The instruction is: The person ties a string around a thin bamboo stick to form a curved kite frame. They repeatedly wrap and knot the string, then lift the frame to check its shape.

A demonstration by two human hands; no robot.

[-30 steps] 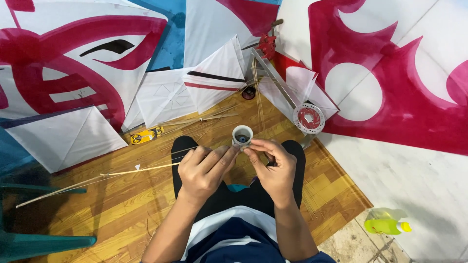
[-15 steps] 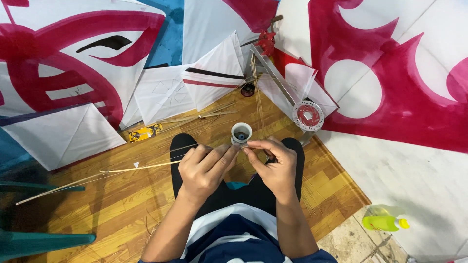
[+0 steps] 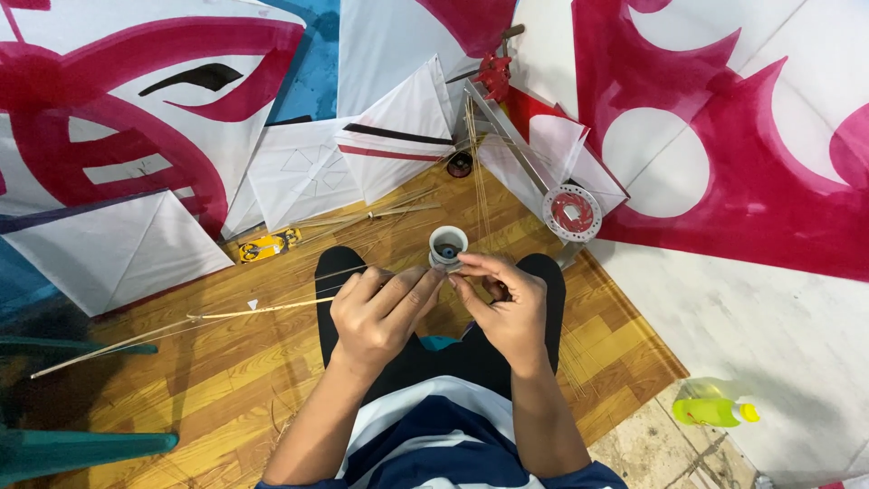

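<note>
Right hand (image 3: 502,303) nearer the white spool (image 3: 447,246), fingers pinched; left hand (image 3: 380,312) pinching a bamboo stick (image 3: 181,321) pointing left, near-horizontal.

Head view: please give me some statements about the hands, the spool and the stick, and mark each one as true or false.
1. The left hand holds a thin stick that runs out to the left over the wooden floor. True.
2. The right hand touches a small white spool. True.
3. The spool lies flat on the floor, far from both hands. False: it is up at the fingertips, above the knees.
4. A yellow-green bottle lies at the lower right. True.
5. The white kites lie to the right of the person. False: they lie to the left and ahead.
</note>
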